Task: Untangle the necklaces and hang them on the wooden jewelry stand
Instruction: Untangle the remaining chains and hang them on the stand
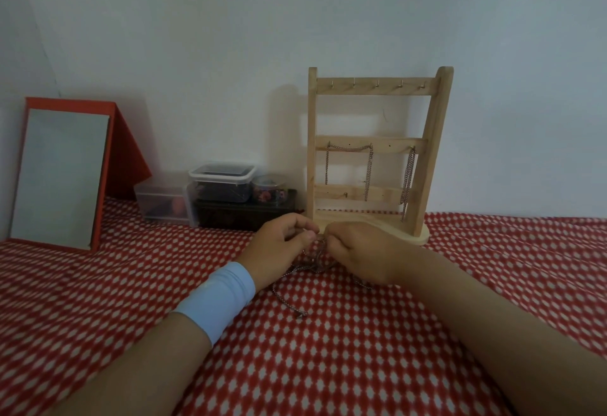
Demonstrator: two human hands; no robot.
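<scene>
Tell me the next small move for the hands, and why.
The left hand and right hand both pinch the tangled necklaces, bunched on the red cloth; none looks free yet for the wooden stand. So, probably: ease the pinches gently apart to loosen one strand.

Stand (371,159) right of boxes (216,195) (mirror (62,176) leftmost), tangle (315,261) before stand

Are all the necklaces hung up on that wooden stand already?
No: a tangled clump of metal chains lies on the red-and-white patterned cloth, pinched between the left hand and right hand.
</scene>
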